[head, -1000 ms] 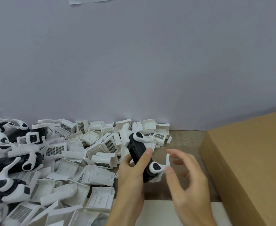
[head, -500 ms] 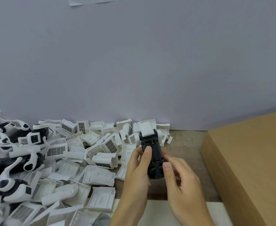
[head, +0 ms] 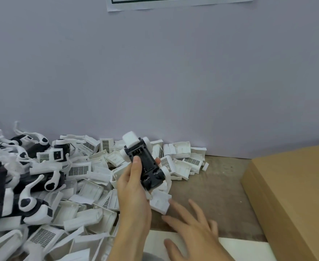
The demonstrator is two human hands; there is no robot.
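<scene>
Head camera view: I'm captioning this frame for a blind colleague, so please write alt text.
A person's left hand grips a black toy body with white parts above a pile of white plastic covers on a brown table. The right hand, open with fingers spread, hovers beside the pile; a cardboard box stands at right.

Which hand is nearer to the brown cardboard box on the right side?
Right. The right hand is open, a little left of the cardboard box. The left hand is farther left, gripping a black toy part.

Bare tabletop between white parts heap, cardboard box
</scene>
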